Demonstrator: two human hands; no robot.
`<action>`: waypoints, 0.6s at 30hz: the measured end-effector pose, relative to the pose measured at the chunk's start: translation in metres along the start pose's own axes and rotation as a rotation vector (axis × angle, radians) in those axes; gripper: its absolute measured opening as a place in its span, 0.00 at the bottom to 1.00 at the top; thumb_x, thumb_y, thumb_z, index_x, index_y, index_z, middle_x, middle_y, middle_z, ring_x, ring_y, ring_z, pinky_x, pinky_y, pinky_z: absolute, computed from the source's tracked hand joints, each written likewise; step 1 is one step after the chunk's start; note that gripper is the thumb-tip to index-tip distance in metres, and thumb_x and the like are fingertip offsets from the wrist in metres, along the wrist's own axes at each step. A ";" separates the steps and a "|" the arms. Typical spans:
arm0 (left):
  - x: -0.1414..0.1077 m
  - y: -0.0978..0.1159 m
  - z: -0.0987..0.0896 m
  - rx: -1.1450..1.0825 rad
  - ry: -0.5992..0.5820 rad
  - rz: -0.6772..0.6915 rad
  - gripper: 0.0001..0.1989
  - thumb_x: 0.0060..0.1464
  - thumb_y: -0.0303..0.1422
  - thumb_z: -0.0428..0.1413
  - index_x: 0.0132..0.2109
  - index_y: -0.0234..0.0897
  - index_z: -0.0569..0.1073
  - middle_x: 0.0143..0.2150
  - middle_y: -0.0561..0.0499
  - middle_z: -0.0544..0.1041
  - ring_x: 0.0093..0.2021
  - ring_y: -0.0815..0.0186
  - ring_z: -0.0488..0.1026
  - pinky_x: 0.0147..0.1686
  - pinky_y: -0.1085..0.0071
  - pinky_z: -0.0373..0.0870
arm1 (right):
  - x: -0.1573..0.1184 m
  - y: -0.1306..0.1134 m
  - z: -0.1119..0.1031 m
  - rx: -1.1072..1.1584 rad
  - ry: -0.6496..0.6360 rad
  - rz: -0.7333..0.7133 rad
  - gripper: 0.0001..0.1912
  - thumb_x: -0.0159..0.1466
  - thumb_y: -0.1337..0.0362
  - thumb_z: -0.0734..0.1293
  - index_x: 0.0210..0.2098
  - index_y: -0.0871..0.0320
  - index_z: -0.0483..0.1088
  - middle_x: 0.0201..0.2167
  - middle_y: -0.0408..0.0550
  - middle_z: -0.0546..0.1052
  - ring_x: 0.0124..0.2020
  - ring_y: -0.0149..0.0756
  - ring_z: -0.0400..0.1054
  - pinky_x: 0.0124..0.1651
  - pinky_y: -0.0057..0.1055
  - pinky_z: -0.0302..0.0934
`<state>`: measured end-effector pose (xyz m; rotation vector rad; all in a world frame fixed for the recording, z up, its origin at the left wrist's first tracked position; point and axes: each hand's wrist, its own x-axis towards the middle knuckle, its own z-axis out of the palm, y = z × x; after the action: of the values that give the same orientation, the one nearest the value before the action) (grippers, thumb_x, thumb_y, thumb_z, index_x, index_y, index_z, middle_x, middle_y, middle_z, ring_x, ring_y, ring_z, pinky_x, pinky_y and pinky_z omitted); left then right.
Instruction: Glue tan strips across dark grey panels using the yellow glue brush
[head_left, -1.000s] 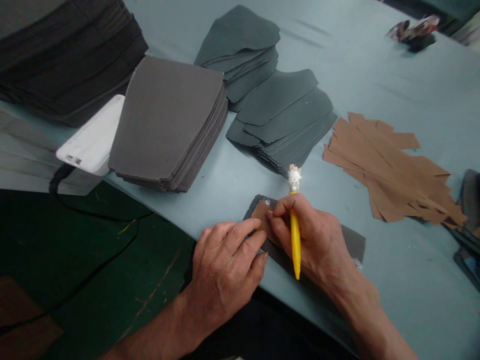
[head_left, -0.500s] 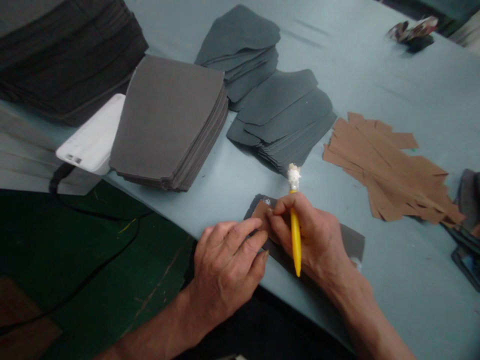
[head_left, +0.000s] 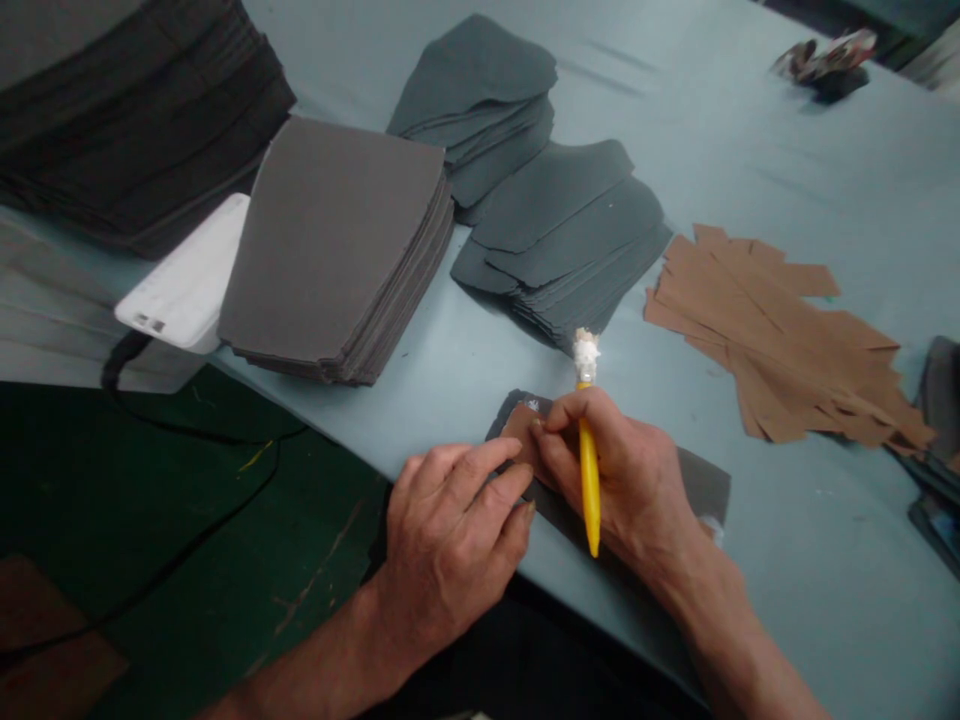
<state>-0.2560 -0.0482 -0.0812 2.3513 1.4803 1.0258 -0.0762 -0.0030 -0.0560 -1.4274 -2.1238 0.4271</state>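
Note:
My right hand [head_left: 634, 475] is closed round a brush with a yellow handle [head_left: 589, 490], its white-caked bristle end [head_left: 585, 355] pointing up and away. The fingertips of that same hand touch a small brown strip [head_left: 517, 425] lying on a dark grey panel [head_left: 705, 482] at the table's front edge. White smears show at both ends of the panel. My left hand [head_left: 457, 540] rests at the panel's near left side, fingers stretched out and fingertips on or right beside the brown strip. My forearm and hand cover most of the panel's middle.
Left of my hands stand a stack of grey panels [head_left: 337, 240], a white phone-like slab [head_left: 191, 275] with a black cable, and a taller dark stack [head_left: 142, 120]. Fanned dark pieces [head_left: 570, 230] lie behind; brown strips [head_left: 780, 335] pile up at right. A crumpled item [head_left: 825, 65] sits far right.
Almost nothing differs. The view has shifted very slightly, and both hands stay in place at the brown strip with the brush still in my right hand.

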 end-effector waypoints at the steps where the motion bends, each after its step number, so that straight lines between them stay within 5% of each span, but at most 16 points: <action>1: 0.000 0.000 0.000 0.003 -0.004 0.000 0.08 0.65 0.28 0.58 0.49 0.38 0.80 0.50 0.49 0.86 0.45 0.59 0.78 0.42 0.59 0.69 | 0.000 0.000 0.000 -0.001 -0.002 0.002 0.06 0.69 0.68 0.64 0.35 0.52 0.63 0.20 0.33 0.67 0.16 0.24 0.54 0.22 0.21 0.51; 18: 0.002 0.001 -0.003 -0.031 -0.019 -0.017 0.08 0.66 0.28 0.57 0.50 0.39 0.77 0.51 0.50 0.85 0.45 0.59 0.77 0.42 0.59 0.67 | -0.003 0.000 0.005 -0.090 0.045 -0.036 0.06 0.70 0.67 0.66 0.37 0.53 0.64 0.24 0.35 0.73 0.17 0.25 0.59 0.24 0.23 0.53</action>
<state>-0.2564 -0.0471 -0.0779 2.3175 1.4643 1.0114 -0.0786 -0.0060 -0.0607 -1.4320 -2.1541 0.2861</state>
